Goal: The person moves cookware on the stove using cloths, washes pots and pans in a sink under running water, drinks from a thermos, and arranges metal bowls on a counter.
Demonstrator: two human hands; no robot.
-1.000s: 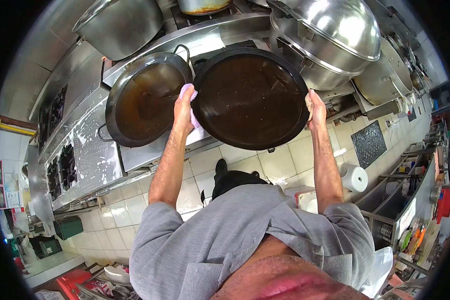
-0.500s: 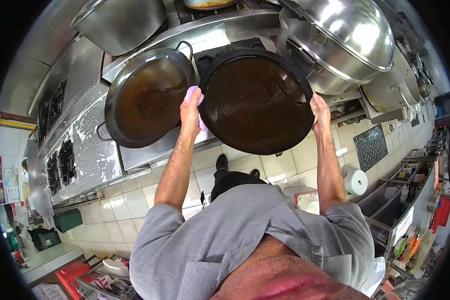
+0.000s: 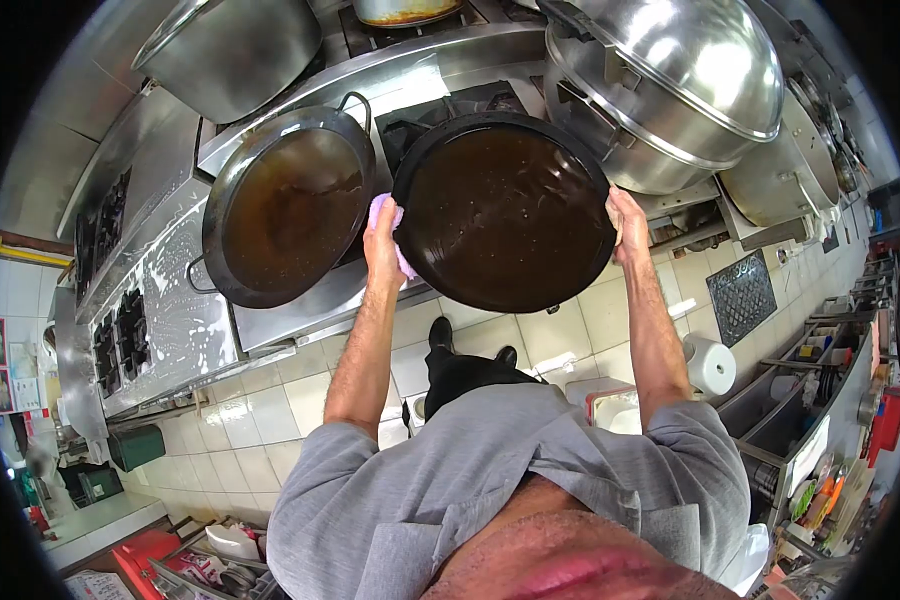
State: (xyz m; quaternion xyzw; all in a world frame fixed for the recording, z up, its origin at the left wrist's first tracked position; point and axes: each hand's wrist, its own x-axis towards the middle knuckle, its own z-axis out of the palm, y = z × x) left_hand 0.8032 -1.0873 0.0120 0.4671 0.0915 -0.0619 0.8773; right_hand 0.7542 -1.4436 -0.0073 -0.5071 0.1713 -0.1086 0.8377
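Observation:
My left hand is closed on the left rim of a large round black pan, with a purple cloth between palm and metal. On the opposite side, my right hand grips the same rim; a pale bit of material, perhaps cloth, shows at its fingers. Dark brown liquid fills the pan, which I hold in front of the stove. Left of it, a second black pan with two loop handles also contains brown liquid and rests on the stove.
Behind the held pan is a burner grate. A big domed steel pot stands close on the right, a deep steel pot at back left. Soapy foam covers the steel top. A floor drain lies to the right.
The view has shifted slightly. The held pan is a little nearer to me, showing more of the burner behind it. Both hands keep their hold.

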